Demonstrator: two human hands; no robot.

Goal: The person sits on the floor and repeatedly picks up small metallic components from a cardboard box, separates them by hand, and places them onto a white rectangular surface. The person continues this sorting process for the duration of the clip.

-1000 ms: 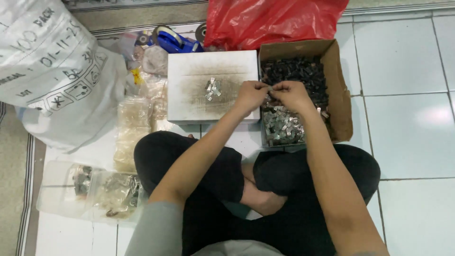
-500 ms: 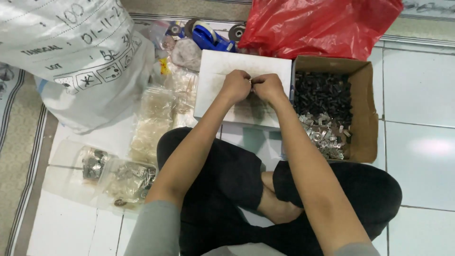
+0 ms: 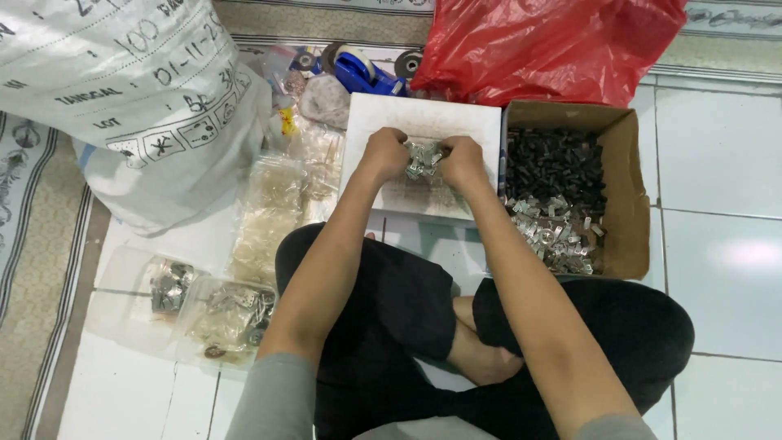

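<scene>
You sit cross-legged on the tiled floor (image 3: 733,163) with both arms stretched forward over a flat white box (image 3: 383,118) that lies just beyond your knees. Your left hand (image 3: 384,153) and your right hand (image 3: 463,161) meet above the middle of that box, and each is curled shut around one side of a small bunch of shiny metal clips (image 3: 423,157), which sits between the two sets of fingers and just above the white surface. Touching the right edge of the white box stands an open cardboard box (image 3: 631,195); its far half is filled with small black parts (image 3: 555,167) and its near half with more loose silvery clips (image 3: 554,232). Behind both boxes lies a crumpled red plastic bag (image 3: 562,45). To the left of the bag, near the far corner of the white box, rests a blue tape dispenser (image 3: 366,73). Farther left a large white woven sack (image 3: 122,98) leans on the floor, with a strip of patterned mat (image 3: 32,269) beside it. Between the sack and your left knee lie several clear plastic bags (image 3: 273,212), and two of them near your left elbow hold metal bits (image 3: 236,314).
</scene>
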